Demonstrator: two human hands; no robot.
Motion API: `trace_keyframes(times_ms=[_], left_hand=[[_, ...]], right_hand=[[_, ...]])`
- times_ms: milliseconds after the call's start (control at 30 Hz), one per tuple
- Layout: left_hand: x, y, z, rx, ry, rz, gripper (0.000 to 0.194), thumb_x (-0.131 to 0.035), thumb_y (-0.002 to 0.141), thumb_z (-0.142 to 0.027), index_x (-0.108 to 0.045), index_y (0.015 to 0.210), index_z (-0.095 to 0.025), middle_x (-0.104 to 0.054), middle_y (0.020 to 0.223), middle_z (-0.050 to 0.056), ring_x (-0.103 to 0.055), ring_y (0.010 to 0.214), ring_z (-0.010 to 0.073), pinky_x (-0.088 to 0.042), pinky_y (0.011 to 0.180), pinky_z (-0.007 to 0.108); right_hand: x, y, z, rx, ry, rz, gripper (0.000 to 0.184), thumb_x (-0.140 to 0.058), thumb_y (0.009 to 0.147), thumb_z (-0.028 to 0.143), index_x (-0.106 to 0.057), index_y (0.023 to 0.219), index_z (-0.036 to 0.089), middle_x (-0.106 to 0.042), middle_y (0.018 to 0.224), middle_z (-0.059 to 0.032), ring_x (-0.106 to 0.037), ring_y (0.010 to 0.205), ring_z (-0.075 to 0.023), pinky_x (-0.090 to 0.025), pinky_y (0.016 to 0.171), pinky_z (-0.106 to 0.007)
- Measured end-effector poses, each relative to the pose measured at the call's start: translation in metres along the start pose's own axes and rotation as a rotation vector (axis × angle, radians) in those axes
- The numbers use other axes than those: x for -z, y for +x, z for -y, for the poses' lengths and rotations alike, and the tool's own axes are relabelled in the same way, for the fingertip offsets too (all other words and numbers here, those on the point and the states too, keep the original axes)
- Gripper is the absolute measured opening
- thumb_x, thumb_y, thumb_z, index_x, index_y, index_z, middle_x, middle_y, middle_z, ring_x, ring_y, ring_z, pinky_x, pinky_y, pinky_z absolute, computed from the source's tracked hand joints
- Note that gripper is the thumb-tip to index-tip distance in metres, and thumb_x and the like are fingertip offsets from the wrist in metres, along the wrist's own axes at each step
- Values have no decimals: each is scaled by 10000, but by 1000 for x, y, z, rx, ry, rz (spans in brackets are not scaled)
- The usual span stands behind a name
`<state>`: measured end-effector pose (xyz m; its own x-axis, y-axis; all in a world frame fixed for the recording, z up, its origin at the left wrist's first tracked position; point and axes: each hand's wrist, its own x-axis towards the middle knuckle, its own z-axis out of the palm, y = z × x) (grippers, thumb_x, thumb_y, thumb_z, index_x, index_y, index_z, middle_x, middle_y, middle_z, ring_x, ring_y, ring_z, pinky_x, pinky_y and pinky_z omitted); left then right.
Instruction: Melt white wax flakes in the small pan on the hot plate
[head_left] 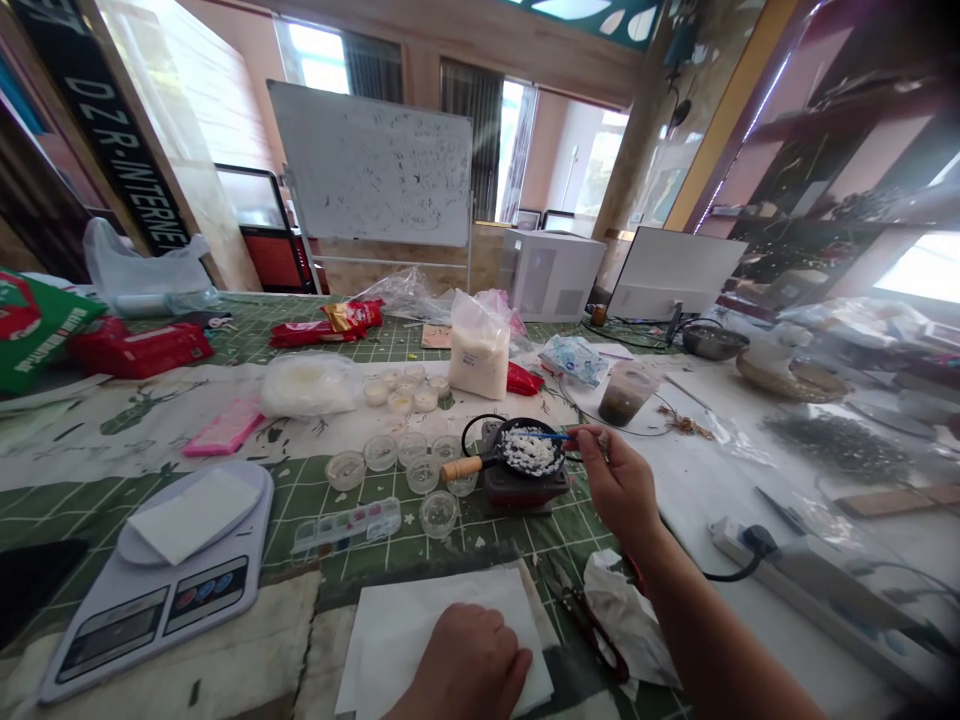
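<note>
My right hand pinches a thin blue stick whose tip lies in a small black pan full of white flakes. The pan has a wooden handle and sits on a small dark heater. My left hand rests curled, knuckles up, on a white paper sheet at the near edge; nothing shows in it.
Several small clear cups stand left of the pan, with a colour palette strip. A kitchen scale sits near left. A bag of white granules, a plastic cup, scissors and a power strip lie around.
</note>
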<state>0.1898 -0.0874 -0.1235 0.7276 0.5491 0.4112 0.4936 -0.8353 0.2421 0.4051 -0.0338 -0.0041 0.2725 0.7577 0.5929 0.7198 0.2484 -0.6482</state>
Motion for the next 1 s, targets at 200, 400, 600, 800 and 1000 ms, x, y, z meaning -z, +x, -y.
trace_keyframes(times_ms=[200,400,600,800,1000], left_hand=[[0,0,-1,10,6,31,196,-567,781,-191,-544,587,-183,-595,573,30,-554,532,179,-263,517,296],[3,0,-1,14,0,49,205,-568,801,-195,-548,598,-180,-598,582,33,-557,543,180,-270,525,289],[1,0,-1,30,-18,89,211,-573,806,-205,-552,597,-180,-596,580,30,-546,537,174,-271,529,285],[0,-1,0,13,0,47,203,-595,782,-199,-535,590,-177,-593,575,28,-541,538,168,-266,525,276],[-2,-2,1,2,20,49,221,-559,808,-212,-512,594,-183,-582,576,24,-543,532,167,-274,522,283]], right_hand=[[-3,3,-12,-58,20,12,277,-470,935,415,-653,937,207,-748,829,-58,-692,797,-217,-500,795,-360],[-5,5,-20,-128,129,30,312,-488,920,462,-645,953,194,-747,852,-72,-711,826,-227,-515,775,-350],[-8,3,-19,-144,195,53,327,-487,922,475,-641,981,193,-748,854,-70,-703,848,-226,-508,783,-349],[8,-8,-19,-101,43,-55,310,-478,930,443,-664,955,196,-747,841,-65,-678,830,-227,-495,801,-367],[14,-29,-19,-6,-21,-55,239,-483,939,362,-666,994,218,-733,892,-60,-649,868,-222,-497,806,-370]])
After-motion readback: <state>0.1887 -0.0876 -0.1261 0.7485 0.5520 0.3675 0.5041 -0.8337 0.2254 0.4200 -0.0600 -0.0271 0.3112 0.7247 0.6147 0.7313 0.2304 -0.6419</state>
